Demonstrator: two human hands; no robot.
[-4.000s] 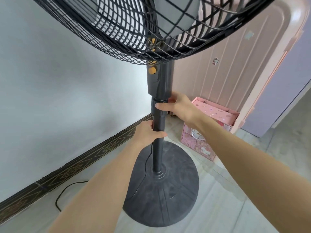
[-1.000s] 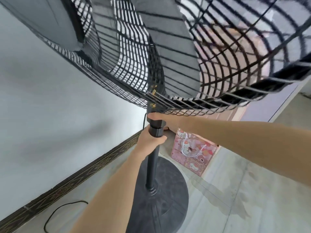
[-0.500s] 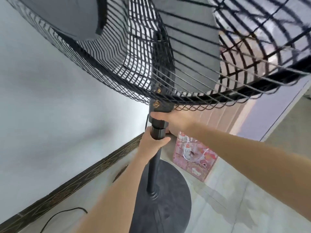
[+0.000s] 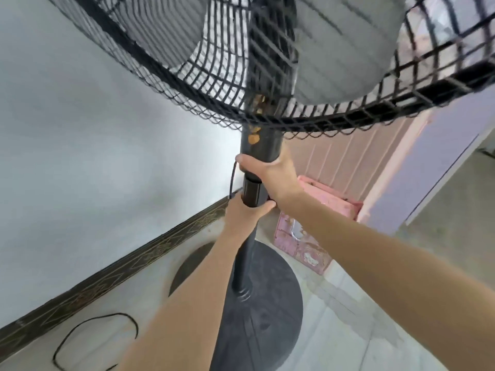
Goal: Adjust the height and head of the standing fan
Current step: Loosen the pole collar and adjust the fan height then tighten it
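A black standing fan fills the view. Its wire cage head with grey blades spreads across the top. Below it is the dark control column with orange knobs, then the pole down to a round dark base. My right hand grips the bottom of the control column, thumb wrapped across its front. My left hand grips the pole's collar just beneath, fingers curled round it. The two hands are close, one above the other.
A pale wall with a dark patterned skirting is to the left. The black power cord loops on the tiled floor at lower left. A pink box stands behind the base, before a pink panelled door.
The fan head has risen in view over the last second, so the control column now shows between cage and hands. My right hand has moved up apart from my left hand.
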